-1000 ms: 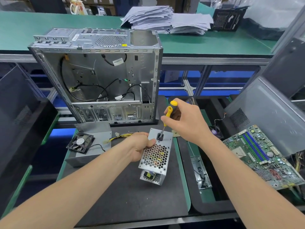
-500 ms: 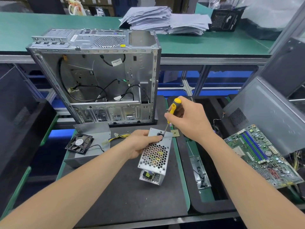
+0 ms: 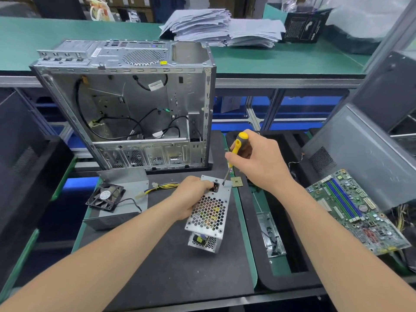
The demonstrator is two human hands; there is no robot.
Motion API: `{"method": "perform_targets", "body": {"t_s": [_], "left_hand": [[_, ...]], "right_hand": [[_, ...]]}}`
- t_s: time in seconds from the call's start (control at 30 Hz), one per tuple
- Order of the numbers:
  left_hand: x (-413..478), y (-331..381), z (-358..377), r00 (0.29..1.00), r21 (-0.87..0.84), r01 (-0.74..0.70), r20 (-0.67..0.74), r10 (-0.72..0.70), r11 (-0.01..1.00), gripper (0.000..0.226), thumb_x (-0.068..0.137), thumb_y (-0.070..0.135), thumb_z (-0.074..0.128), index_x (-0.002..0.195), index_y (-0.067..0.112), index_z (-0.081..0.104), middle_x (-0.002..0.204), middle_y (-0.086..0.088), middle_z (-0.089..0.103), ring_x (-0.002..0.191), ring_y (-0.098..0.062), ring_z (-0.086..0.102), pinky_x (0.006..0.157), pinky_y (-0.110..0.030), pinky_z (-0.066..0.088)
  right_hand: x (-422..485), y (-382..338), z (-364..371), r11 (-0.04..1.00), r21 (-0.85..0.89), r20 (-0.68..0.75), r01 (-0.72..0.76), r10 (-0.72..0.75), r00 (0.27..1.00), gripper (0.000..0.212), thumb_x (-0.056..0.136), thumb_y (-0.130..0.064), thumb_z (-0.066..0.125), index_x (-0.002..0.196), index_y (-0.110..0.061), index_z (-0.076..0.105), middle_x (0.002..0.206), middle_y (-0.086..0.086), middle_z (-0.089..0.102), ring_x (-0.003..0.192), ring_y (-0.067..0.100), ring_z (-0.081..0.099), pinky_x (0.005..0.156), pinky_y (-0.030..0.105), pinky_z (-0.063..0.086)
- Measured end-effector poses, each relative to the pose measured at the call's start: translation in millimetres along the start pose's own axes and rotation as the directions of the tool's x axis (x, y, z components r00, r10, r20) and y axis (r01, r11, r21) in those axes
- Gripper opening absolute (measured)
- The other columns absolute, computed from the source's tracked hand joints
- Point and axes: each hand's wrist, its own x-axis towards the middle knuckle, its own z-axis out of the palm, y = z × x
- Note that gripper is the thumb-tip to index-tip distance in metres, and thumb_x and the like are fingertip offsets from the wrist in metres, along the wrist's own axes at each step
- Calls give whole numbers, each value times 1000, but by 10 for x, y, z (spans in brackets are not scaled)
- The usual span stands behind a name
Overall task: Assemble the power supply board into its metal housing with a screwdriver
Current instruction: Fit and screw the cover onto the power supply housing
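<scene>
Fastening stage, I'd say: left hand (image 3: 191, 197) grips the metal housing (image 3: 210, 213) tilted on the black mat (image 3: 157, 255), right hand (image 3: 261, 162) grips the screwdriver (image 3: 236, 147), tip at the housing's far end; next, seat tip squarely and turn.

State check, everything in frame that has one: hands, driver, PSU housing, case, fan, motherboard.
power supply housing: on end, tilted, components showing through mesh
left hand: grips its upper end
screwdriver: tilted, tip at housing's upper right corner
right hand: grips its handle
computer case: upright, side open
fan: loose, lying on grey metal cover
motherboard: out of case, lying at right
</scene>
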Motion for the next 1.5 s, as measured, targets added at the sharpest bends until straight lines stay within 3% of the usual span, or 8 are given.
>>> {"method": "perform_targets", "body": {"t_s": [0.1,0.23,0.63,0.73,0.87,1.07,1.23,1.5], "left_hand": [[-17,-40,49,996,84,-83,-15,85,993,16,102,21,54,97,9,64,91,-14,71,80,-26,65,74,-37,45],[-25,-40,39,996,104,-89,18,87,991,27,106,22,50,107,0,67,101,-19,77,83,-29,70,77,-40,52],[-69,41,-53,986,-187,163,72,-152,969,32,102,16,63,124,-8,62,100,-18,78,79,-27,75,73,-39,59],[-73,60,-60,981,-213,189,94,-172,959,33,104,17,60,127,-7,61,106,-20,77,87,-29,75,78,-42,59],[-66,68,-59,977,-220,202,117,-180,954,34,105,18,57,130,-6,59,111,-20,76,106,-34,73,93,-48,57],[-53,54,-63,975,-239,213,109,-192,947,34,104,18,59,129,-5,61,108,-20,76,92,-32,75,79,-44,58],[-36,42,-80,974,-242,216,115,-193,946,33,103,19,61,127,-3,64,109,-19,76,95,-32,74,80,-44,58],[-29,41,-115,968,-245,236,146,-204,941,23,102,19,63,114,0,68,100,-16,78,80,-28,77,73,-41,58]], "right_hand": [[9,10,7,1000,12,-2,8,-8,1000,17,89,-23,77,85,-18,62,78,-13,68,77,7,65,69,18,52],[17,25,20,1000,2,0,12,-12,1000,17,89,-25,77,84,-19,62,78,-13,68,79,7,65,71,22,54],[23,6,33,1000,3,-1,5,-5,1000,15,89,-28,77,85,-22,64,78,-14,68,79,6,66,71,23,56],[26,-21,41,1000,4,4,1,-1,1000,15,89,-29,77,86,-22,64,78,-14,68,78,6,66,72,28,58],[9,-53,78,999,32,34,14,-15,999,15,88,-28,78,85,-22,64,79,-14,69,79,6,67,71,22,55],[-14,-68,108,999,50,85,22,-26,996,17,89,-26,78,84,-22,62,79,-10,69,76,10,68,71,29,57],[-30,-106,131,998,39,113,42,-46,993,21,89,-27,77,82,-26,57,79,-7,71,74,12,68,73,37,59],[-36,-150,155,996,-12,167,87,-84,982,19,91,-30,77,93,-18,63,84,-7,70,79,12,68,77,40,59]]}}
